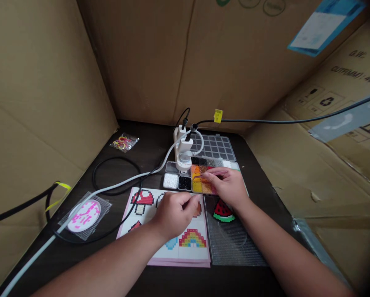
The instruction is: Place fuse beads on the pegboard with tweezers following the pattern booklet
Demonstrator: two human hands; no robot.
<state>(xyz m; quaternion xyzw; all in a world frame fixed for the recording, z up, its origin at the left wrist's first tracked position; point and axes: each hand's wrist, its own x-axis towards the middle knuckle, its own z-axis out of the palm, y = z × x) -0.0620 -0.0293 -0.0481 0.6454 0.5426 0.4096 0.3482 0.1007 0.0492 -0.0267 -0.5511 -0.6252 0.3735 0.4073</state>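
Tweezers (200,176), pinkish, one pair: right of frame centre, over the bead box (235,165); pinched by the right hand (230,185); judged light, springy, likely best held mid-arm; left hand (174,211): loosely curled above the pattern sheet (158,256), lower centre; whether it holds anything cannot be told

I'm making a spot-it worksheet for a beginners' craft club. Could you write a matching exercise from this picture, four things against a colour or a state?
Things:
1. Tweezers
2. Watermelon piece
3. Round disc
4. Power strip

Colours and states:
A. White with pink patches
B. Plain white
C. Held in the right hand
D. Red, black and green

Right pairs: 1-C, 2-D, 3-A, 4-B
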